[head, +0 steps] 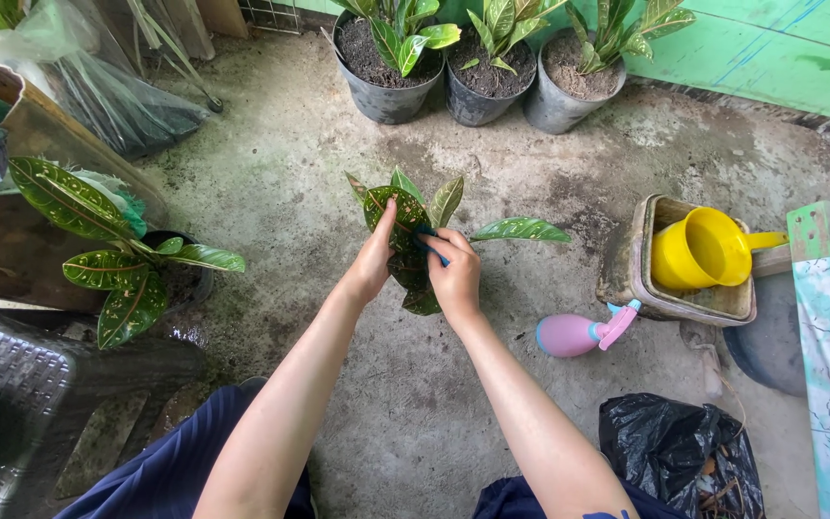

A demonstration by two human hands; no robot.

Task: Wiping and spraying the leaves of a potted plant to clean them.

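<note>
hands [415, 264] on spotted plant [415, 216], potted seedlings [477, 43] behind

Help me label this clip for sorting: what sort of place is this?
Probably a home garden corner or patio: bare concrete floor, three potted plants along a green wall, and a pink spray bottle. Both hands hold a spotted-leaf plant.
</note>
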